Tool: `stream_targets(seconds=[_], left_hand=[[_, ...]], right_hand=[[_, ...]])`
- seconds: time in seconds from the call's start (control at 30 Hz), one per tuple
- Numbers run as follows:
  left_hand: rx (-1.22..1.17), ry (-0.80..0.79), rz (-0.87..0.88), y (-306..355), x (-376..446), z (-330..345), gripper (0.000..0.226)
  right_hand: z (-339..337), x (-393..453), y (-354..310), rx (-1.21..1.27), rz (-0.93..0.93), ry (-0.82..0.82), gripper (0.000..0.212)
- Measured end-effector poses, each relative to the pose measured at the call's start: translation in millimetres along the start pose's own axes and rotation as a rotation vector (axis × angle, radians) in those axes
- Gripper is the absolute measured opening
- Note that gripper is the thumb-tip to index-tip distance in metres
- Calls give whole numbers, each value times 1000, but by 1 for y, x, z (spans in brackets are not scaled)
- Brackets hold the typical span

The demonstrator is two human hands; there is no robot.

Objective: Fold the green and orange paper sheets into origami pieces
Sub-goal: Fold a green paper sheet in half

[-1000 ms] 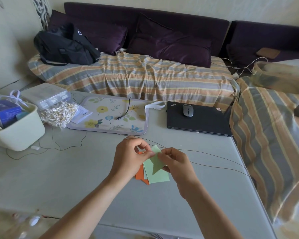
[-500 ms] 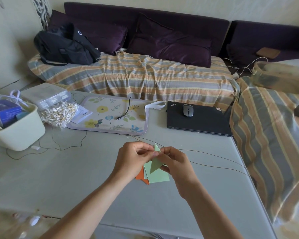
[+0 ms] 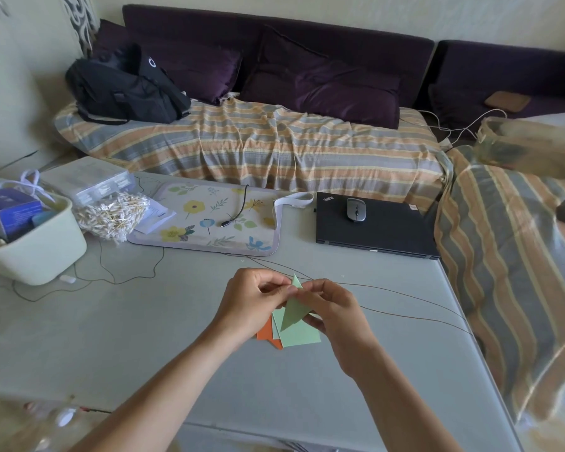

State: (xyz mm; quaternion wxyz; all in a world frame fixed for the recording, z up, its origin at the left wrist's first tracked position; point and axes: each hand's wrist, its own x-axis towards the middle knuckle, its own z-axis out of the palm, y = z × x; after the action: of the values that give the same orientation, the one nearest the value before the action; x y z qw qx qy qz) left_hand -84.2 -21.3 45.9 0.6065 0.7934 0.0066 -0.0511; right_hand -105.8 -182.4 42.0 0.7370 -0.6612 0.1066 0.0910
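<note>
**Green fold narrows between both hands**

The left hand (image 3: 250,300) and right hand (image 3: 331,308) pinch the folded green piece (image 3: 293,309) just above the table (image 3: 144,337), fingertips meeting at its upper tip. Compared with a second ago, the piece is slimmer and more pointed, a long triangle aimed down, and the two hands have drawn closer together over it. Beneath them the flat green sheet (image 3: 302,337) and the orange sheet (image 3: 266,332) lie stacked on the table, unmoved, the orange showing only at the left edge and lower corner. The closed laptop (image 3: 382,228) with the mouse (image 3: 356,209) on it sits well behind.
</note>
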Motion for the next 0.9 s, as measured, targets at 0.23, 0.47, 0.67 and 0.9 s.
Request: stream_targets(seconds=[0.23,0.47,0.67,0.9], left_hand=[[115,-128,41,2,-3,-1,12],[98,-151,-19,8,-10,1,8],[245,-156,48,8,-12,5,19],[243,-148,41,7,-11,5,23]], right_hand=[[0,0,-1,-54,-95,-17,6],[0,3,3,-50,-126,96,10],[-3,5,6,-10,-111,135,9],[-1,6,5,36,-137,162,8]])
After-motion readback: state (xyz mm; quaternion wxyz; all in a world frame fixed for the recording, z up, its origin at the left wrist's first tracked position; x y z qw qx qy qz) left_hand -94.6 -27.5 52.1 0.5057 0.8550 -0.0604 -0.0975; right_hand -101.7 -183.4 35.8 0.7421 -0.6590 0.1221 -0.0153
